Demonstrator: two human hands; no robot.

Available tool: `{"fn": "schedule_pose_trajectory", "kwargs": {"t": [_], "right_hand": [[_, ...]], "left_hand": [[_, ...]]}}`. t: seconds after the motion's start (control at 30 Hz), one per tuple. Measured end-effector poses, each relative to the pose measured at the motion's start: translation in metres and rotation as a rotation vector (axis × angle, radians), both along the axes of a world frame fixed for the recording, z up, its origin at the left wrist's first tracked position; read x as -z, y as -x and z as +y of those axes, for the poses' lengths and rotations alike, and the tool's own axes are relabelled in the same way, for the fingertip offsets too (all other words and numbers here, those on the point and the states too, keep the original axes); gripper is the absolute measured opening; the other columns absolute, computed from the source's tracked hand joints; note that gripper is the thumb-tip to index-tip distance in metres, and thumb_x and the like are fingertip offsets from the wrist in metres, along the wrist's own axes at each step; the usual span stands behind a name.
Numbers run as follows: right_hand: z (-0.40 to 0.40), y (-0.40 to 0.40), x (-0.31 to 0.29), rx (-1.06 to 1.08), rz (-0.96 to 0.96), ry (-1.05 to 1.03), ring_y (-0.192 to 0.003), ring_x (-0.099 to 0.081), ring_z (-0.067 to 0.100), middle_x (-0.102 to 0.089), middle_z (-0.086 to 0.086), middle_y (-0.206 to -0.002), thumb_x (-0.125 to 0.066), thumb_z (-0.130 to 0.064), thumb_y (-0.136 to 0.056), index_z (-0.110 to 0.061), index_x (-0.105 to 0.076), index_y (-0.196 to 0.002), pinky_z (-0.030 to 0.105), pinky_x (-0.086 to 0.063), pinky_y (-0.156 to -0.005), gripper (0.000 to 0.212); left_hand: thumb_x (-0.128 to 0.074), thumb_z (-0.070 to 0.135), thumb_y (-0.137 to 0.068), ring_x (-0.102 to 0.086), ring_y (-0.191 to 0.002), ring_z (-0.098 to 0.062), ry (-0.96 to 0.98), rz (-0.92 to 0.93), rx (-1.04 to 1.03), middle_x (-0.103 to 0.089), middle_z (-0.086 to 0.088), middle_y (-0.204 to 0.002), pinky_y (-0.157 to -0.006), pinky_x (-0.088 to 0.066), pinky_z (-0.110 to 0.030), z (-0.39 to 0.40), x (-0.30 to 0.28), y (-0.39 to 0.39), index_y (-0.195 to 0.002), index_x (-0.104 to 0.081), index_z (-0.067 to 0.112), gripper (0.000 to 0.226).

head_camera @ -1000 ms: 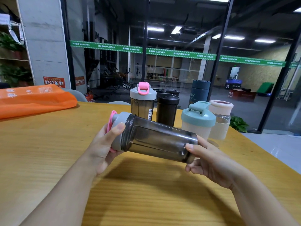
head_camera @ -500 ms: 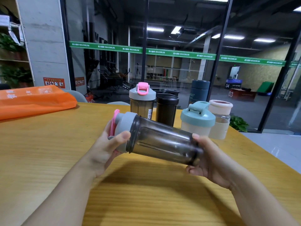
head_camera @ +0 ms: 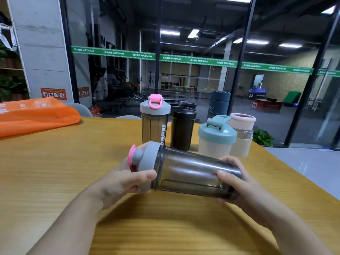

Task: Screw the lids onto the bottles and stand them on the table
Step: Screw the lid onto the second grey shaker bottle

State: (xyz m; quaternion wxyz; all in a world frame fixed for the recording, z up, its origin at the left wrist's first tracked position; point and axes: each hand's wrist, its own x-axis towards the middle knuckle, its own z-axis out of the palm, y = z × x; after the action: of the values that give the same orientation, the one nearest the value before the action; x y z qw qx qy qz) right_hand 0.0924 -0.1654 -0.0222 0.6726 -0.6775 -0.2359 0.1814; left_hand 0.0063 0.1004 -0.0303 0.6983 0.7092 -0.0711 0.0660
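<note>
"PROTEIN" down one standing smoky shaker (head_camera: pixel 154 126); "MAXIMUM" repeated along green glass strip (head_camera: pixel 198 60). Smoky bottle (head_camera: pixel 195 174) held sideways above wooden surface (head_camera: pixel 55 172): left hand (head_camera: pixel 123 181) wrapped round grey lid (head_camera: pixel 147 162), right hand (head_camera: pixel 237 184) gripping the base.

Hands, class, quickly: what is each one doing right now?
Left hand: grips the grey lid of the smoky bottle.
Right hand: grips that bottle's base end, held sideways above the table.
</note>
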Motion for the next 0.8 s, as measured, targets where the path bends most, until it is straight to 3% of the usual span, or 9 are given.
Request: {"fn": "schedule_pose_trajectory", "kwargs": {"t": [0.07, 0.17, 0.27, 0.37, 0.47, 0.53, 0.6, 0.67, 0.8], "right_hand": [[-0.007, -0.001, 0.005, 0.025, -0.079, 0.006, -0.080, -0.064, 0.019, -0.062, 0.001, -0.104, -0.080, -0.041, -0.048, -0.040, -0.056, -0.102, 0.038, -0.055, -0.076, 0.059], [-0.009, -0.004, 0.010, 0.067, -0.154, 0.052, -0.100, -0.064, 0.024, -0.057, 0.002, -0.121, -0.081, -0.045, -0.046, -0.048, -0.053, -0.107, 0.044, -0.051, -0.092, 0.068], [-0.004, -0.005, 0.012, 0.029, 0.010, -0.029, -0.094, -0.067, 0.023, -0.063, 0.012, -0.118, -0.087, -0.054, -0.035, -0.036, -0.057, -0.115, 0.035, -0.054, -0.079, 0.087], [-0.001, 0.000, 0.005, 0.012, 0.185, -0.108, -0.078, -0.072, 0.022, -0.075, 0.010, -0.094, -0.062, -0.053, -0.062, -0.018, -0.065, -0.104, 0.033, -0.056, -0.066, 0.055], [0.000, -0.003, 0.009, 0.049, 0.147, -0.092, -0.071, -0.073, 0.018, -0.076, 0.005, -0.083, -0.061, -0.039, -0.066, -0.017, -0.062, -0.101, 0.030, -0.056, -0.058, 0.041], [0.002, -0.001, 0.011, 0.057, 0.115, -0.102, -0.082, -0.073, 0.021, -0.076, 0.007, -0.093, -0.068, -0.037, -0.067, -0.015, -0.063, -0.106, 0.035, -0.057, -0.071, 0.045], [0.004, -0.004, 0.016, 0.107, 0.079, -0.069, -0.097, -0.070, 0.027, -0.073, 0.009, -0.105, -0.081, -0.049, -0.060, -0.014, -0.061, -0.117, 0.045, -0.051, -0.091, 0.070], [0.005, -0.003, 0.017, 0.160, 0.015, -0.045, -0.101, -0.068, 0.031, -0.071, 0.010, -0.110, -0.083, -0.064, -0.046, -0.015, -0.058, -0.121, 0.053, -0.046, -0.099, 0.093], [0.006, -0.001, 0.018, 0.224, -0.096, -0.042, -0.092, -0.070, 0.028, -0.072, 0.010, -0.101, -0.075, -0.053, -0.056, -0.019, -0.057, -0.115, 0.052, -0.048, -0.096, 0.071]], "left_hand": [[-0.091, 0.055, -0.029, -0.068, -0.085, -0.015, 0.033, 0.015, 0.017, -0.071, 0.005, -0.102, -0.070, -0.055, -0.036, -0.004, 0.000, -0.001, -0.113, -0.057, 0.055, 0.091], [-0.091, 0.045, -0.036, -0.068, -0.094, -0.021, 0.088, 0.004, 0.012, -0.068, 0.001, -0.112, -0.073, -0.056, -0.037, -0.007, 0.001, -0.002, -0.117, -0.056, 0.054, 0.088], [-0.091, 0.033, -0.040, -0.068, -0.097, -0.024, 0.092, -0.047, 0.007, -0.068, -0.003, -0.113, -0.074, -0.056, -0.035, -0.010, 0.000, -0.003, -0.124, -0.053, 0.045, 0.093], [-0.080, 0.021, -0.050, -0.066, -0.098, -0.027, 0.098, -0.084, 0.001, -0.065, -0.007, -0.117, -0.077, -0.055, -0.037, -0.013, 0.002, -0.004, -0.128, -0.051, 0.039, 0.086], [-0.080, 0.022, -0.051, -0.065, -0.101, -0.028, 0.111, -0.111, -0.013, -0.064, -0.008, -0.119, -0.078, -0.054, -0.037, -0.015, 0.004, -0.006, -0.127, -0.053, 0.037, 0.082], [-0.080, 0.024, -0.052, -0.065, -0.103, -0.028, 0.118, -0.125, -0.033, -0.065, -0.008, -0.118, -0.077, -0.053, -0.034, -0.017, 0.005, -0.008, -0.126, -0.054, 0.037, 0.080], [-0.079, 0.026, -0.052, -0.066, -0.099, -0.025, 0.122, -0.136, -0.061, -0.068, -0.007, -0.113, -0.073, -0.053, -0.031, -0.019, 0.006, -0.009, -0.127, -0.054, 0.033, 0.079], [-0.078, 0.028, -0.051, -0.067, -0.092, -0.022, 0.140, -0.137, -0.084, -0.070, -0.005, -0.104, -0.067, -0.053, -0.028, -0.021, 0.006, -0.010, -0.126, -0.054, 0.027, 0.079], [-0.078, 0.034, -0.046, -0.069, -0.082, -0.017, 0.172, -0.083, -0.132, -0.073, -0.002, -0.094, -0.065, -0.055, -0.032, -0.026, 0.003, -0.010, -0.116, -0.059, 0.031, 0.073]]}}
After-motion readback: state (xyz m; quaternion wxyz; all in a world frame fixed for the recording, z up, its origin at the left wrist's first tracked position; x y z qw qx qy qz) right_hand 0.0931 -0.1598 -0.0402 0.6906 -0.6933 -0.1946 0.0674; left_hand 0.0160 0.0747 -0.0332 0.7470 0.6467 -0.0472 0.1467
